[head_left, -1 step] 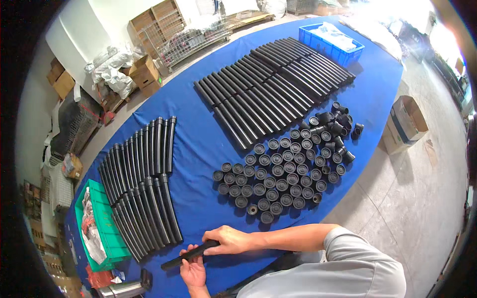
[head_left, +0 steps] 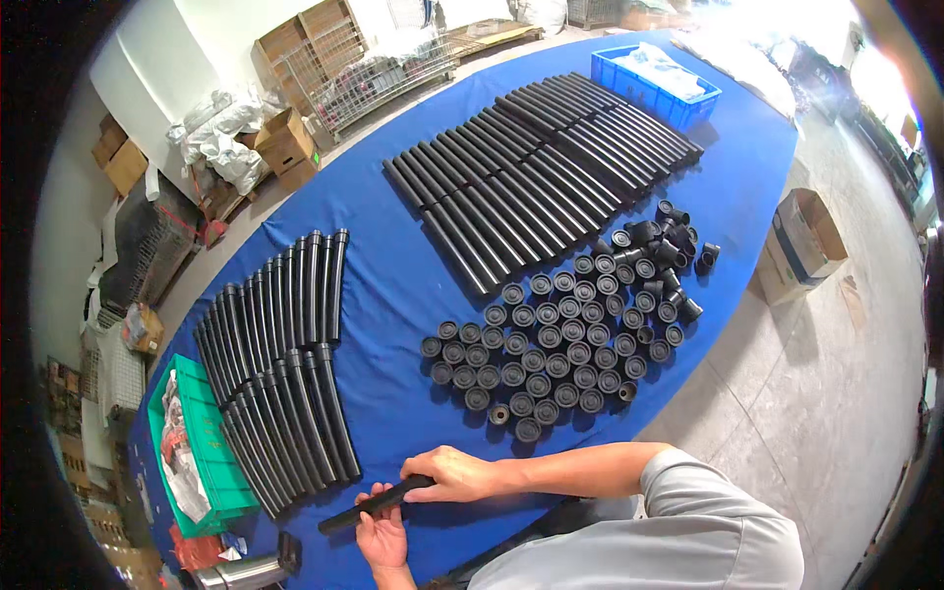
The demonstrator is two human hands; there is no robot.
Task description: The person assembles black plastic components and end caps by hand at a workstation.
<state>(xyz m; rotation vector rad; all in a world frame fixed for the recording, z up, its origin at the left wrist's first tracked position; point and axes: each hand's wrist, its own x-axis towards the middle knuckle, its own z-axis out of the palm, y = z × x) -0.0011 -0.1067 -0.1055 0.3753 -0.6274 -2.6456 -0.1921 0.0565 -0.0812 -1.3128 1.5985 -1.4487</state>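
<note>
A short black tube (head_left: 346, 518) is held slantwise over the near edge of the blue-covered table. My left hand (head_left: 382, 541) supports it from below, fingers curled around its middle. My right hand (head_left: 454, 474) grips the tube's right end from above and hides that end. To the left lie two rows of black tubes with collared ends (head_left: 317, 423), fanned side by side. Round black caps (head_left: 556, 366) stand in a broad cluster right of centre, most with ringed faces up. Farther back, plain black tubes (head_left: 472, 251) lie in two rows.
A green crate (head_left: 221, 467) with packed material sits at the table's left edge. At the far end is a blue crate (head_left: 644, 93) holding white bags. An open cardboard box (head_left: 801, 246) stands on the floor to the right. Loose caps (head_left: 669, 236) are heaped near the right edge.
</note>
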